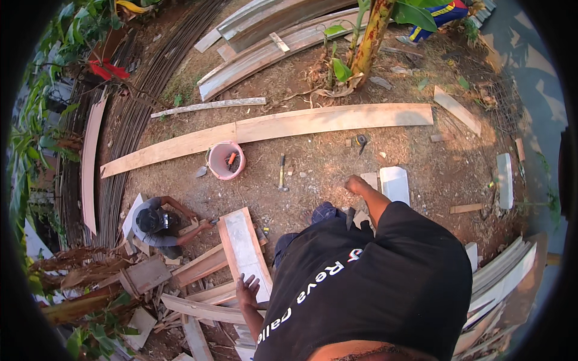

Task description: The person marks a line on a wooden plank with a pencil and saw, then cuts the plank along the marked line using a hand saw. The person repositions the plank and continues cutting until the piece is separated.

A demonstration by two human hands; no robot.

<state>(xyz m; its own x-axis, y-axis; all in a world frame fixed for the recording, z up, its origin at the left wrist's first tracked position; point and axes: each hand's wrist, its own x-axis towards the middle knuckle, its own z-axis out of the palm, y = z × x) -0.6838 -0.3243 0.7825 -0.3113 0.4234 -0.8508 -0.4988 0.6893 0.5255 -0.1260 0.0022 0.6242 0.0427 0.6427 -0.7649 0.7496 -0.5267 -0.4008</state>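
Note:
My left hand (247,292) rests with its fingers spread on the near edge of a grey-white faced board (244,246) that has bare wooden sides. My right hand (356,184) reaches low over the dirt with its fingers curled in; whatever may be in them is hidden. Beside it lie a small wood offcut (369,180) and a white panel piece (394,185). Across the board, a crouching co-worker (156,224) in a cap holds a dark tool, too small to name, against the board's far end.
A hammer (282,173), a pink bucket (215,162) with an orange-handled tool inside, and a tape measure (361,141) sit ahead. Beyond them stretches a long plank (301,122). Loose planks (205,310) pile up at lower left; stacked boards (503,280) stand at right.

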